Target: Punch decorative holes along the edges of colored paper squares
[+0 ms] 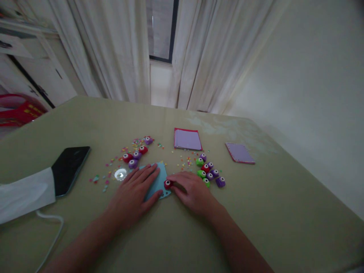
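My left hand (132, 195) lies flat with its fingers spread, pressing down a light blue sheet of paper (158, 183). Small dark holes show near the sheet's lower right corner. At the sheet's right edge, my right hand (192, 191) has its thumb and fingers closed round a small red craft punch (167, 184) with an eye design. Purple and red punches (133, 163) sit just beyond my left hand. To the right of my right hand stands a group of green, purple and red punches (209, 174).
Tiny coloured paper bits (187, 163) are scattered about. Purple paper stacks lie farther back (187, 139) and at the right (240, 152). A clear round piece (121, 174) rests left of my left hand. Farther left are a dark phone (69, 165), white tissue (28, 195) and a white cable (58, 227).
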`<state>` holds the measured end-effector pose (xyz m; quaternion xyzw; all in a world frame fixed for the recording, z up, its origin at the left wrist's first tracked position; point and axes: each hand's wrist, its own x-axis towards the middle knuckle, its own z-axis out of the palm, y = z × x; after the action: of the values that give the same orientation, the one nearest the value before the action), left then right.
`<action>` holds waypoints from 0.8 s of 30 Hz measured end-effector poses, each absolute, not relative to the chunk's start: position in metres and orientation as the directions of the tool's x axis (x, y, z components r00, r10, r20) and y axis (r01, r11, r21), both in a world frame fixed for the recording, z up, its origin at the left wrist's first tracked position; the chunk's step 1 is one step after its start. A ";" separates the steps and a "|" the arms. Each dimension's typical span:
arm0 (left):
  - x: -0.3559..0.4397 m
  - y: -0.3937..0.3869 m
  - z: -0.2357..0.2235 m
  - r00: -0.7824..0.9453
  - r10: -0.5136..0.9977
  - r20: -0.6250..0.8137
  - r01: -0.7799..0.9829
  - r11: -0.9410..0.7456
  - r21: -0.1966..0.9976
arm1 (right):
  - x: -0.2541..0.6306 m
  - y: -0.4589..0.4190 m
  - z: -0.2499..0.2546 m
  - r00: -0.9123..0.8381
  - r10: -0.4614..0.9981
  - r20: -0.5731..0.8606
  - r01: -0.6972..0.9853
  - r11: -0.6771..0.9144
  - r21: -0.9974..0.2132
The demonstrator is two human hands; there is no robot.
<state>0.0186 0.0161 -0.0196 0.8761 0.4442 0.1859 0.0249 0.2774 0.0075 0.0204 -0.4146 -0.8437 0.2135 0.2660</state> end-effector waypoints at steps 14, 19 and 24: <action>0.019 0.015 -0.018 0.538 0.780 0.319 0.766 -0.610 0.201 | 0.276 0.007 0.022 -0.513 0.816 0.264 0.610 0.564 -0.556; 0.020 0.015 -0.018 0.538 0.782 0.316 0.771 -0.608 0.189 | 0.277 0.008 0.021 -0.512 0.814 0.273 0.600 0.567 -0.564; 0.020 0.016 -0.019 0.535 0.787 0.307 0.769 -0.604 0.208 | 0.277 0.007 0.022 -0.515 0.814 0.268 0.606 0.567 -0.558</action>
<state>0.0198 0.0159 -0.0195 0.8758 0.4442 0.1871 0.0237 0.2769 0.0074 0.0215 -0.4193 -0.8467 0.2016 0.2581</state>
